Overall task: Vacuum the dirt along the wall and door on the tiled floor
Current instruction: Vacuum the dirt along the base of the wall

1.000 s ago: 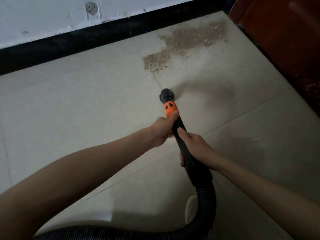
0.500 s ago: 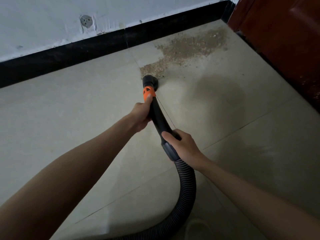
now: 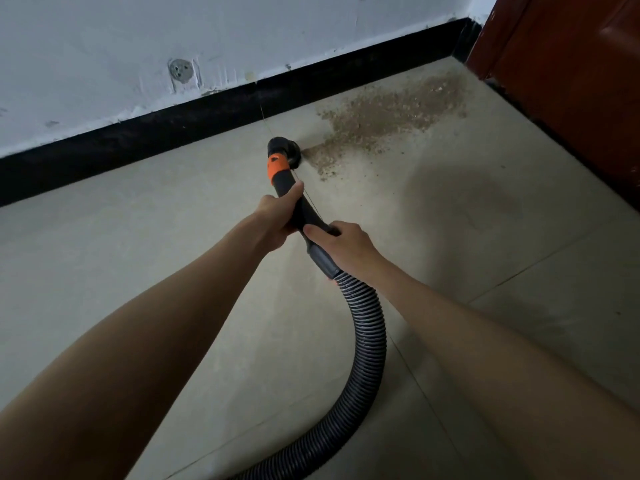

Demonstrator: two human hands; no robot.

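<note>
There are two hands, the left hand (image 3: 277,216) and the right hand (image 3: 346,244), one vacuum wand (image 3: 298,199) with one orange collar (image 3: 276,168), one ribbed hose (image 3: 367,344), one dirt patch (image 3: 384,119), one wall socket (image 3: 180,70) and one door (image 3: 571,64).

- A single head-worn, wide-angle view is given; no second view is provided, so nothing is shared between views.
- The scene is looked at from above, forward and steeply down onto the tiled floor (image 3: 138,271).
- The white wall (image 3: 104,46) with its black skirting board (image 3: 138,140) is faced along the top edge, and the red-brown door (image 3: 571,81) is caught at the upper right.
- Both forearms are seen close, entering from the bottom corners.
</note>
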